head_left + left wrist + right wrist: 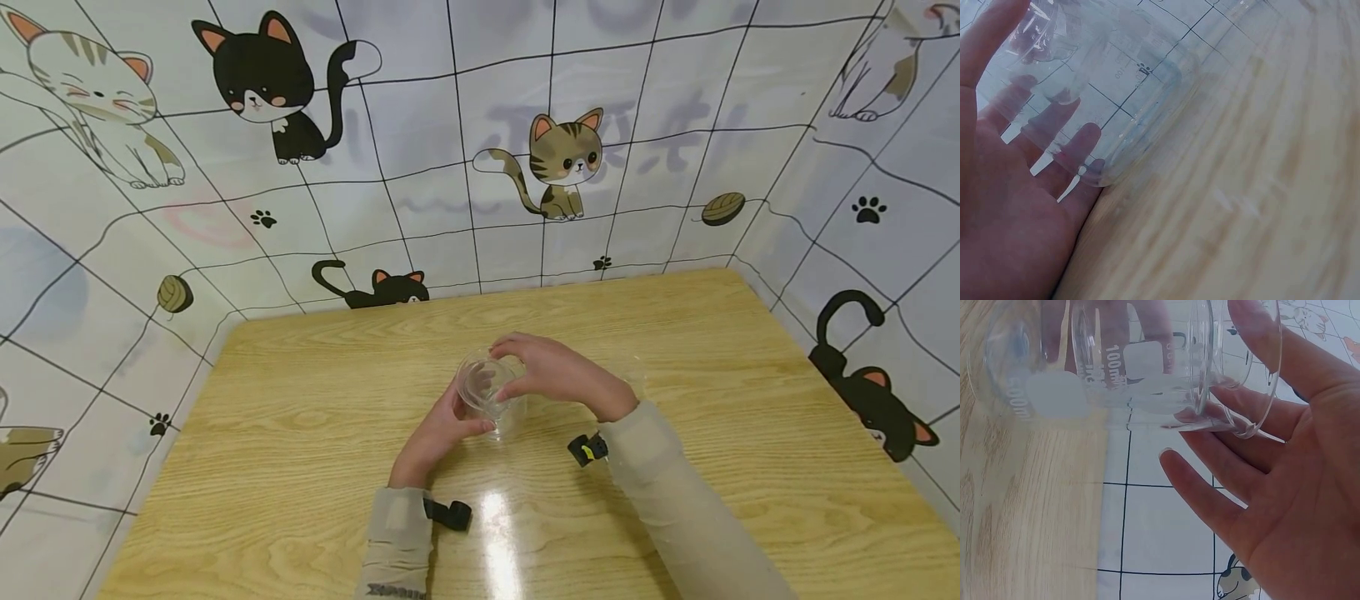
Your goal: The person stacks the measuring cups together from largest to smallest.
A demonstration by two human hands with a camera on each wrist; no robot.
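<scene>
A clear glass beaker (516,417) stands on the table between both hands, with a smaller inner beaker (1146,359) nested in its mouth. White volume marks show on the glass in the right wrist view. The left hand (442,429) grips the outer beaker from its left side, thumb at the front and fingers (1088,139) spread round the wall. From the right, the right hand (555,375) holds the inner beaker near its rim, thumb on the near side and index finger on the far side. Overlapping transparent walls partly hide the exact contact.
The wood-grain table (315,400) reaches back to a wall cloth (420,167) printed with cats and black lines. A faint clear curved edge (639,367) shows just beyond the right wrist. Black straps with small devices (450,515) are on both wrists.
</scene>
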